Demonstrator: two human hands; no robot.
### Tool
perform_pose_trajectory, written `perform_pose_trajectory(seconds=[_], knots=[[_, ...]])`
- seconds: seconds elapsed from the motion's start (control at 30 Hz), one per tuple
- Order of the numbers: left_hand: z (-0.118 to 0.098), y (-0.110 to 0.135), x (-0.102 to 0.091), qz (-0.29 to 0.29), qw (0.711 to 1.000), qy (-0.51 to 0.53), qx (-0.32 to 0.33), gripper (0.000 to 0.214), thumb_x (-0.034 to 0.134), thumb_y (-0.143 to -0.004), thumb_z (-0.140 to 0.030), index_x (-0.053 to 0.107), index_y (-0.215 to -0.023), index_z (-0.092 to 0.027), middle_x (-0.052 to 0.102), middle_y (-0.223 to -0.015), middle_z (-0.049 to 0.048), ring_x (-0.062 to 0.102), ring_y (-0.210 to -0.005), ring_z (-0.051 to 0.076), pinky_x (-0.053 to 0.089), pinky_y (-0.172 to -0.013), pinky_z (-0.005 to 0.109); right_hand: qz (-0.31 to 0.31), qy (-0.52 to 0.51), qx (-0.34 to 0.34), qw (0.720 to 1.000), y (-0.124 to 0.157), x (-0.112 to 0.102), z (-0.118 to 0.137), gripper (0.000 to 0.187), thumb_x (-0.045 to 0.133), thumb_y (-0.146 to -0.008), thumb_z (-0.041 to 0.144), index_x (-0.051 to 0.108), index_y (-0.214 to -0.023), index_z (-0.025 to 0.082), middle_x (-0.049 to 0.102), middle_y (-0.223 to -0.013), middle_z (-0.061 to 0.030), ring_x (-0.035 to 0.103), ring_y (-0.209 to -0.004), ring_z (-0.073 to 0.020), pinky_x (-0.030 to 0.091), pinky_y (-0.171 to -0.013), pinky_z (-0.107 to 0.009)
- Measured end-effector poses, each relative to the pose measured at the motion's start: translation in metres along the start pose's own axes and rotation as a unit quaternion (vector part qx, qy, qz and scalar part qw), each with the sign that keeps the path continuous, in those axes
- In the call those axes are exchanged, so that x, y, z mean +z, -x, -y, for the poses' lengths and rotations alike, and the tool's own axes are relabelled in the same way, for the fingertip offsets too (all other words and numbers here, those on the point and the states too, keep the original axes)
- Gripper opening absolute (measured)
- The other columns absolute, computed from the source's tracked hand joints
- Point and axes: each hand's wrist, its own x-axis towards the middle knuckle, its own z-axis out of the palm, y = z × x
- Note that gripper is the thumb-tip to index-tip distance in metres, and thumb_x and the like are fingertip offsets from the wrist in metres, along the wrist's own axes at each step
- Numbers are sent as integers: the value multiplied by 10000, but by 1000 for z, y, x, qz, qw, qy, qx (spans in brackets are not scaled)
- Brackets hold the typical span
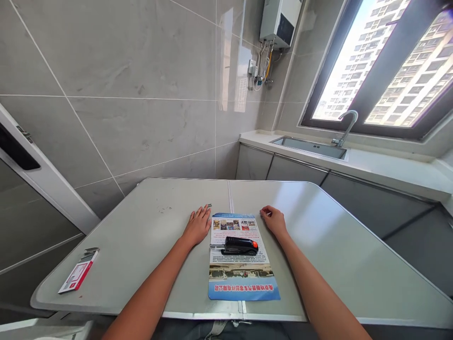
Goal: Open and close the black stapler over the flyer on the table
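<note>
A black stapler [240,246] with an orange end lies across a printed leaflet [244,283] on the table. A silver metal part [217,247] sticks out of the stapler's left end. My left hand [198,225] rests flat, palm down, just left of the leaflet's upper part. By its fingertips lies a small grey metal piece [209,205], perhaps a strip of staples. My right hand [273,219] rests on the table beside the leaflet's upper right corner, its fingers curled in. I see nothing in it. Neither hand touches the stapler.
The pale folding table [170,283] has a seam down its middle. At its left lies a red and white package [79,271] with a dark item at its top. Tiny dark bits [163,208] are scattered near the far left. A sink [311,147] and counter stand behind, to the right.
</note>
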Motion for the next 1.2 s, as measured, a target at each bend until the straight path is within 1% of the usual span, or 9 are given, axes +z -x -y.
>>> perform_pose_trajectory(seconds=[0.17,0.33,0.47,0.53,0.7,0.87,1.03,1.13,1.2], knots=[[-2,0,-4,6,1000,6,-8,579,322,-1074,-365,364,-1631,-216,341,-1708,89,281,-1595,303,213,-1289,566,-37,15,9,999,1,-4,3,327,556,-827,437,760,-927,203,697,-874,-67,616,-726,-196,478,-769,-340],[-3,0,-7,-22,1000,11,-9,533,385,-1060,-342,462,-1562,-178,452,-1643,124,364,-1547,307,253,-1277,541,-29,25,18,999,9,-12,8,288,564,-823,426,746,-809,204,638,-636,-22,575,-619,-187,429,-663,-311],[-1,0,-7,-50,999,10,12,481,438,-1040,-322,544,-1481,-163,527,-1565,154,466,-1463,301,327,-1241,501,-18,36,12,999,13,-12,10,259,573,-803,412,724,-745,210,661,-619,-29,582,-616,-188,416,-640,-302],[1,0,-6,-52,999,5,16,479,437,-1039,-328,551,-1478,-176,492,-1593,157,472,-1455,304,335,-1234,502,-18,40,9,999,13,-11,11,252,572,-797,408,704,-713,211,678,-635,-37,584,-625,-188,414,-642,-302],[6,-2,-4,-4,1000,-24,10,564,376,-1055,-387,436,-1594,-236,245,-1742,116,353,-1544,333,272,-1246,545,-14,44,-2,999,14,-8,14,280,564,-793,405,609,-592,215,649,-594,-37,547,-605,-177,390,-618,-298],[7,-8,-11,8,999,-43,8,621,401,-1022,-411,394,-1623,-252,174,-1762,79,388,-1496,364,329,-1176,558,-14,43,-5,999,16,-6,17,258,565,-770,386,569,-570,224,608,-564,-14,527,-586,-170,377,-614,-296],[5,-12,-14,5,999,-47,12,635,402,-1023,-415,357,-1640,-270,289,-1731,61,404,-1453,362,326,-1148,574,-26,34,3,999,14,-5,12,180,559,-770,362,652,-706,223,630,-609,-12,544,-604,-179,401,-635,-299],[3,-11,-13,-12,999,-40,15,609,413,-1028,-393,378,-1626,-290,387,-1690,65,405,-1450,349,315,-1159,546,-34,39,5,999,12,-5,6,243,528,-776,309,716,-898,216,684,-704,-19,582,-644,-184,439,-683,-302],[2,-10,-14,-25,999,-31,14,588,436,-1026,-389,415,-1604,-279,447,-1650,87,425,-1435,342,332,-1152,527,-37,51,1,998,12,-4,3,258,517,-776,287,728,-904,210,714,-781,-39,604,-691,-190,457,-730,-312]])
